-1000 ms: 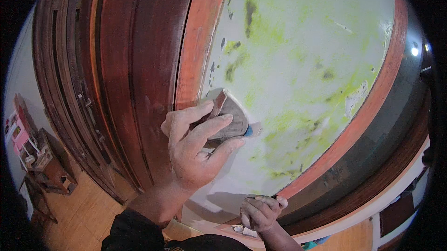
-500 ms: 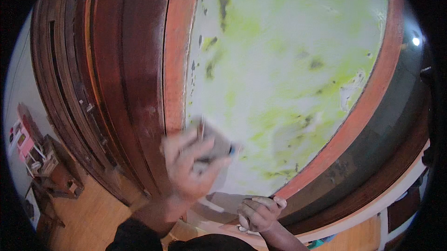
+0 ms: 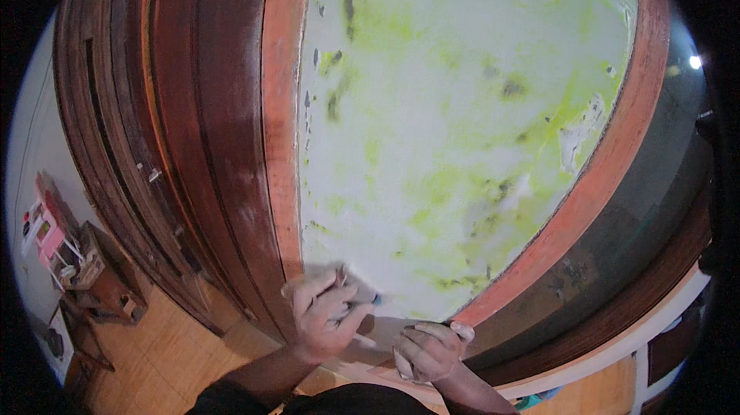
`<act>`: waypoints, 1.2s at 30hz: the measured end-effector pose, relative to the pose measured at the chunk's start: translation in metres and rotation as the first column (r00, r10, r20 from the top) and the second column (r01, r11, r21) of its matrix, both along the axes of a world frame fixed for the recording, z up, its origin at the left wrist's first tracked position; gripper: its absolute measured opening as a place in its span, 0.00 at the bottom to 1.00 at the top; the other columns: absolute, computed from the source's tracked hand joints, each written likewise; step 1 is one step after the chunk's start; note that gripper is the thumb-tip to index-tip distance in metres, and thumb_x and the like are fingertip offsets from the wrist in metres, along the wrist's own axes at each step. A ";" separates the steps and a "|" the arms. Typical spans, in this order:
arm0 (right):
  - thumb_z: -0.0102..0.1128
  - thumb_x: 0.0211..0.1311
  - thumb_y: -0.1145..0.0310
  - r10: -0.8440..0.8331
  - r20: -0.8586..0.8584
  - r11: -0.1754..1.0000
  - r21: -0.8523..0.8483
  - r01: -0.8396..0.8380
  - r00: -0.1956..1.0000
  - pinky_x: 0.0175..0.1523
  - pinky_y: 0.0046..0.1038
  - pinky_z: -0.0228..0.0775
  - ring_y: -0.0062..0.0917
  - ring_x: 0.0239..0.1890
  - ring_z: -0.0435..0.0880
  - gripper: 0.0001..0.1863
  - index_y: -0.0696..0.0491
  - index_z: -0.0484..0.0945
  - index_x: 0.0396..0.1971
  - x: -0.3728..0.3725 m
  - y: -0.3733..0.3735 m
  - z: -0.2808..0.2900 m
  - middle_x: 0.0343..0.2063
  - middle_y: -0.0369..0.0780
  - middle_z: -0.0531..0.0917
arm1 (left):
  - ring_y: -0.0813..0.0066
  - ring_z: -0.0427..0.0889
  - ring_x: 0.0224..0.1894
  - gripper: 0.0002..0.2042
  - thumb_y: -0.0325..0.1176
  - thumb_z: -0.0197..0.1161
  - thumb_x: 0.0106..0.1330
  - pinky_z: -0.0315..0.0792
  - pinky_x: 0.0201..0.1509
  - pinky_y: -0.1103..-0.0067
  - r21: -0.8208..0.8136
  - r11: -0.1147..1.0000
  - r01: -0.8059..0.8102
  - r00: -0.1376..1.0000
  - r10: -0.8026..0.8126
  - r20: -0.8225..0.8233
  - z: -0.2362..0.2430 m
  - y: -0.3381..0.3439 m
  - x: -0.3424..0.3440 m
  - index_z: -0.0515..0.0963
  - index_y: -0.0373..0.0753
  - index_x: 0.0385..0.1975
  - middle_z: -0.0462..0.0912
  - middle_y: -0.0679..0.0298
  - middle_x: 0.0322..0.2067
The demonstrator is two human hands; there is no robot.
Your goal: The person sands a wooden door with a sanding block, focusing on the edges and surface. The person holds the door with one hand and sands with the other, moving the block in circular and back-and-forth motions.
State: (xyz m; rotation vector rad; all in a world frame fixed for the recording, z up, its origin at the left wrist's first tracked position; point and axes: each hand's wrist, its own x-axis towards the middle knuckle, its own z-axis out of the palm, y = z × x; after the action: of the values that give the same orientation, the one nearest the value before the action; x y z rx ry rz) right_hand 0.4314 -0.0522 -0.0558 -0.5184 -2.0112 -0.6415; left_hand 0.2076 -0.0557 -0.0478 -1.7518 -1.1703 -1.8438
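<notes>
Left hand (image 3: 324, 324), grip pinched around grey pad (image 3: 362, 287), has moved down patchy green-white wall (image 3: 420, 114) to lower centre of frame; rubbing seems now near wall's bottom edge. Right hand (image 3: 430, 351), just right of it, fingers curled; cannot tell whether grasping anything.

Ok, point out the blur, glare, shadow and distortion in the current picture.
Head view: motion blur softens the gray piece in the left hand; head view: a small bright spot glares near the right rim; head view: a shadow darkens the pale wall beside the right hand; head view: the right orange strip looks curved, like other long edges.
</notes>
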 end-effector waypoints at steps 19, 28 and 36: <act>0.73 0.50 0.55 -0.013 0.017 1.000 -0.020 0.014 1.000 0.62 0.38 0.53 0.16 0.43 0.86 0.10 0.36 0.89 0.34 0.002 0.001 -0.002 0.34 0.24 0.89 | 0.55 0.75 0.55 0.25 0.28 0.82 0.47 0.72 0.59 0.62 0.049 0.996 -0.079 0.997 0.078 0.026 0.037 0.009 0.010 0.82 0.40 0.48 0.75 0.55 0.52; 0.73 0.46 0.61 0.021 0.021 0.999 -0.031 -0.020 1.000 0.61 0.39 0.54 0.21 0.42 0.85 0.11 0.38 0.87 0.34 0.002 0.002 -0.004 0.33 0.27 0.89 | 0.53 0.76 0.54 0.27 0.31 0.84 0.48 0.71 0.58 0.62 0.157 0.984 -0.083 0.994 0.093 -0.058 0.057 0.019 -0.003 0.81 0.42 0.51 0.76 0.53 0.54; 0.71 0.48 0.63 0.054 -0.013 0.998 -0.039 -0.055 0.998 0.59 0.38 0.54 0.21 0.39 0.86 0.10 0.39 0.87 0.33 0.001 0.003 -0.001 0.30 0.27 0.89 | 0.56 0.73 0.54 0.24 0.34 0.85 0.48 0.68 0.57 0.63 0.034 0.998 -0.054 0.998 0.055 -0.013 0.022 0.008 0.004 0.82 0.42 0.46 0.75 0.58 0.51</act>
State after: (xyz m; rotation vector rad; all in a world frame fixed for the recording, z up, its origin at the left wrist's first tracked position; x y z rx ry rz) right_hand 0.4327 -0.0495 -0.0570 -0.4881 -2.0236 -0.5651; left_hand 0.2114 -0.0478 -0.0258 -1.6948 -1.1631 -1.8067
